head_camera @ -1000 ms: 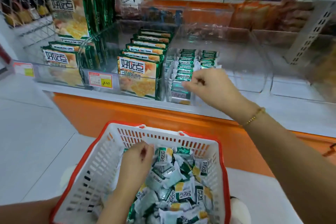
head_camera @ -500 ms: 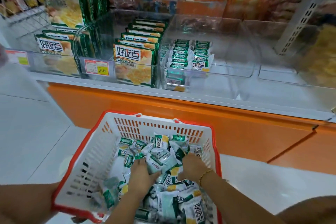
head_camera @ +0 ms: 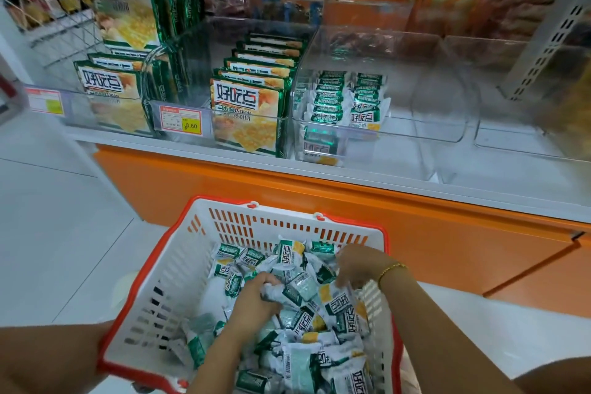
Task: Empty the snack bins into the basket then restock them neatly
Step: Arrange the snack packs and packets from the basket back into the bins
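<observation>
A white basket with a red rim (head_camera: 179,269) sits low in front of me, holding several small green-and-white snack packets (head_camera: 300,323). My left hand (head_camera: 256,301) is down in the pile, fingers curled on a crumpled packet. My right hand (head_camera: 358,264), with a gold bracelet, reaches into the basket's right side, fingers pinching at packets. On the shelf, a clear bin (head_camera: 425,125) holds two neat rows of the same packets (head_camera: 345,99) in its left part.
Larger green cracker bags (head_camera: 246,112) fill the clear bin to the left, with more bags (head_camera: 112,93) further left. A price tag (head_camera: 180,120) hangs on the shelf front. An orange base panel (head_camera: 351,201) runs below the shelf. White floor lies left.
My right hand has left the shelf bin and come down into the basket. My left hand stays in the pile and has shifted among the packets. The view tilted downward.
</observation>
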